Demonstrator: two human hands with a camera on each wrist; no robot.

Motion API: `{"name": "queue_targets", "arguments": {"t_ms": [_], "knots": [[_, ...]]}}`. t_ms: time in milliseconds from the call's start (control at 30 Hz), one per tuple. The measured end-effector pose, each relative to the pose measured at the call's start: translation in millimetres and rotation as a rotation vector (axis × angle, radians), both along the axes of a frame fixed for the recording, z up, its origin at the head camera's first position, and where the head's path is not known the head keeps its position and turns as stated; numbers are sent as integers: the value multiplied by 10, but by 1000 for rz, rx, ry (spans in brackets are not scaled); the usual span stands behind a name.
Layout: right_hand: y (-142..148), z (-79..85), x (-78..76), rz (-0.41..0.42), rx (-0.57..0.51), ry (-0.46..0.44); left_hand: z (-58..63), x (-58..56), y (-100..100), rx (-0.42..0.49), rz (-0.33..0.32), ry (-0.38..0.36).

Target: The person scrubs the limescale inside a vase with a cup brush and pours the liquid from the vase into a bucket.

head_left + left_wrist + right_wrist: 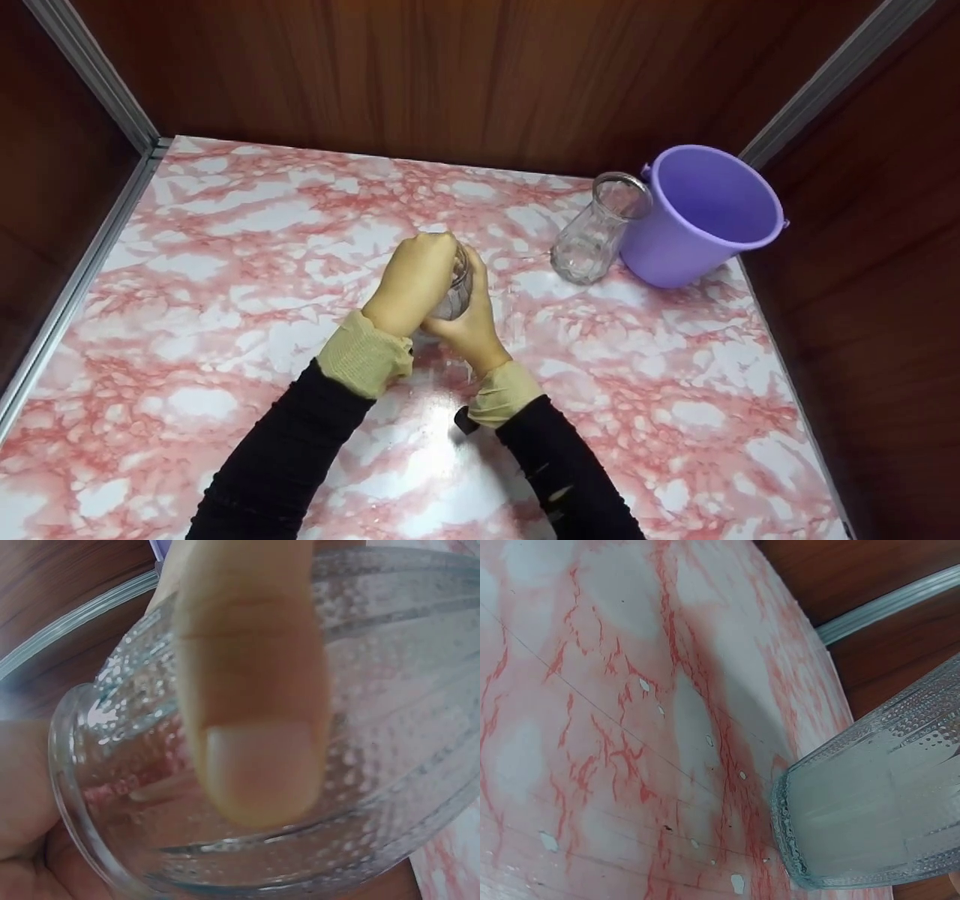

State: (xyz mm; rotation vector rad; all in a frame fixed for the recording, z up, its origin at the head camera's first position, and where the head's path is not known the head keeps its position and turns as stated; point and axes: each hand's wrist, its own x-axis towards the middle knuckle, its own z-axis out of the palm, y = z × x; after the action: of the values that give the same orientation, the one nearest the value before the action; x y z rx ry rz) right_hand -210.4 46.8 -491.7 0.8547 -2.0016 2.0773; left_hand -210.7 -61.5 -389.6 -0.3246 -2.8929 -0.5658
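Note:
Both hands meet on a clear glass vase (452,300) in the middle of the table. My left hand (415,283) curls over its left side and covers much of it. In the left wrist view the thumb presses across the ribbed, dotted glass (397,697), with the lip at the left. My right hand (474,319) wraps the vase from the right, its thumb on the near side. Beside the lip in the left wrist view, part of a hand (22,795) shows. The vase's thick end (789,840) is tilted over the table in the right wrist view.
A second glass vase (586,247) stands at the back right, close beside a purple bucket (667,251). The table (225,300) has a red-and-white marbled top. Dark wood panels (375,82) with metal corner strips (97,67) enclose its back and sides.

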Motion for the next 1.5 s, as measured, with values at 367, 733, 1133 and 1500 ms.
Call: {"name": "queue_targets", "arguments": {"t_ms": [367, 733, 1133, 1500], "knots": [[9, -17, 3, 14, 4, 0, -4, 63, 19, 112, 3, -21], [17, -24, 0, -12, 17, 25, -54, 82, 9, 88, -18, 73], [-5, -18, -20, 7, -19, 65, -14, 49, 14, 0, -11, 49], [-8, -2, -2, -13, 12, 19, -47, 13, -20, -62, -47, 97]]}}
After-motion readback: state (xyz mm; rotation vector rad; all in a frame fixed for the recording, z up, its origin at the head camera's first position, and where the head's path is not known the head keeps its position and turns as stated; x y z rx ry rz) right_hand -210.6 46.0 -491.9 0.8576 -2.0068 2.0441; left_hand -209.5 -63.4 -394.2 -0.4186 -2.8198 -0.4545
